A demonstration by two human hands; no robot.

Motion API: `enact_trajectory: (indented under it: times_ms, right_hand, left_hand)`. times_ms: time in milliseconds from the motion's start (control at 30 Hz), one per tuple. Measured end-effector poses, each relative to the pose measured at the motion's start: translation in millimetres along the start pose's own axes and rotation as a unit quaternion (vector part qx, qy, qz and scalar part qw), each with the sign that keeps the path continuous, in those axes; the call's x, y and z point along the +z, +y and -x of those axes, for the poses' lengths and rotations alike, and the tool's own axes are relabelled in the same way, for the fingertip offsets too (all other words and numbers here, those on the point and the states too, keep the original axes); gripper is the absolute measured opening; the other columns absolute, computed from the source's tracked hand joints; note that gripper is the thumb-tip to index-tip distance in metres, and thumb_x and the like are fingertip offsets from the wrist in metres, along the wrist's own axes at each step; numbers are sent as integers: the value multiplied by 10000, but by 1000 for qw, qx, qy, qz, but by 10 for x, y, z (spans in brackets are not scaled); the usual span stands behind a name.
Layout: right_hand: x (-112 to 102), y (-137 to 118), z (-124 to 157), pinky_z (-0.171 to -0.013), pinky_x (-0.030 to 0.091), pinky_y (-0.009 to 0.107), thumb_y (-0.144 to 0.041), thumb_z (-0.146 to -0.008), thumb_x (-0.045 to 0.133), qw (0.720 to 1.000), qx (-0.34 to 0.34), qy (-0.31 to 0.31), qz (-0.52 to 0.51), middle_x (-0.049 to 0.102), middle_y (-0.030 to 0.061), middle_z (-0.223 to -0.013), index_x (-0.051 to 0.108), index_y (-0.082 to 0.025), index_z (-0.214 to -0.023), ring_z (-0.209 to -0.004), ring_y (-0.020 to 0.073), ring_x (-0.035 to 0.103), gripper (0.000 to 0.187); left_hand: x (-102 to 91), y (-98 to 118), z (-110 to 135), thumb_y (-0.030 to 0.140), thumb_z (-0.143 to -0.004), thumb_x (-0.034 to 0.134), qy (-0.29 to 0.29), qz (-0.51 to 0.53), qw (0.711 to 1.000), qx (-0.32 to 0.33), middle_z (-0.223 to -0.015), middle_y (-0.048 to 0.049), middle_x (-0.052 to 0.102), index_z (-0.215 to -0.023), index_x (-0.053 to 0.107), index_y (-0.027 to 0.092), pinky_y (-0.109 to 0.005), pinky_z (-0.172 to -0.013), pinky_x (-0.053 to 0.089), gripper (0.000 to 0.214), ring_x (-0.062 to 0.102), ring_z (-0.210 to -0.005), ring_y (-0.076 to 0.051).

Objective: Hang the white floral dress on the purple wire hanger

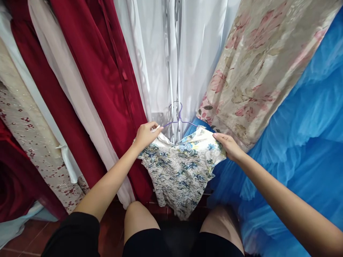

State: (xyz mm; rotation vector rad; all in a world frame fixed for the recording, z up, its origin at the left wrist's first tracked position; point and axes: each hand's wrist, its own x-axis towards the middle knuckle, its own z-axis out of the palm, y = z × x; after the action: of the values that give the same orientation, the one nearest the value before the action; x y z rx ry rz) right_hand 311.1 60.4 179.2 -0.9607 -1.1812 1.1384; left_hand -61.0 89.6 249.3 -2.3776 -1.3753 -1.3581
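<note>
A white blouse with a blue and yellow floral print point(179, 167) hangs in front of my knees on a thin purple hanger point(180, 116). My left hand point(147, 135) pinches the blouse at its left shoulder, close to the hanger's arm. At the right shoulder, my right hand point(227, 144) grips the fabric edge between thumb and fingers. The hanger's hook stands up against white hanging cloth, and part of its bar is hidden inside the neckline. The blouse's lower edge dangles between my legs.
Dark red dresses point(99, 89) and a pale pink one point(72, 78) hang at the left. White cloth point(200, 53) hangs behind the hanger. A beige floral dress point(257, 71) and blue tulle point(302, 150) fill the right. Reddish tiles point(34, 235) cover the floor.
</note>
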Motion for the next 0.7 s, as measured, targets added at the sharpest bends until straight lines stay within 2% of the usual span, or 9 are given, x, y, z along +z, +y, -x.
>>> enact_trajectory:
  times_ms: [67,167,333,500,600,700]
  right_hand:
    - [48,-84,37,-583,526,256,-480,-677,841,1000,-6,27,-12,755,19,-718,750,-200,-801,-629,181,676,320]
    - [120,-203,169,-554,542,295,-456,-687,829,998,21,46,-34,767,47,-733,759,-201,-830,-639,226,701,301]
    - [233,-240,568,-539,556,318,-457,-701,821,992,62,82,-77,771,81,-739,755,-178,-823,-705,279,728,311]
    - [417,-120,951,-612,573,306,-494,-769,785,993,63,37,-90,785,63,-859,751,-194,-943,-801,268,734,348]
    - [525,-94,978,-662,577,308,-491,-787,775,992,55,30,-105,784,57,-892,748,-197,-959,-832,260,730,342]
    - [566,-113,904,-693,578,320,-470,-767,792,988,49,64,-134,782,61,-888,747,-195,-914,-847,267,725,316]
  left_hand:
    - [24,73,-85,447,-902,602,7,-30,999,18,-729,-4,647,-778,655,194,-264,-617,338,287,552,-669,-156]
    - [51,131,-234,467,-917,589,-2,-70,997,39,-728,-19,664,-779,667,198,-281,-604,321,312,567,-662,-175]
    - [143,108,-334,503,-942,560,-21,-104,991,78,-853,-54,710,-857,687,205,-296,-616,333,335,621,-749,-221]
    - [286,-31,-283,436,-975,531,-4,-82,992,94,-941,-69,698,-938,678,203,-304,-703,404,279,636,-871,-237]
    - [319,-69,-324,413,-982,520,21,-48,995,89,-940,-69,686,-930,676,196,-305,-755,429,273,627,-884,-227]
    - [285,-9,-439,424,-968,543,31,-39,994,92,-924,-67,680,-925,682,194,-311,-776,436,272,620,-887,-226]
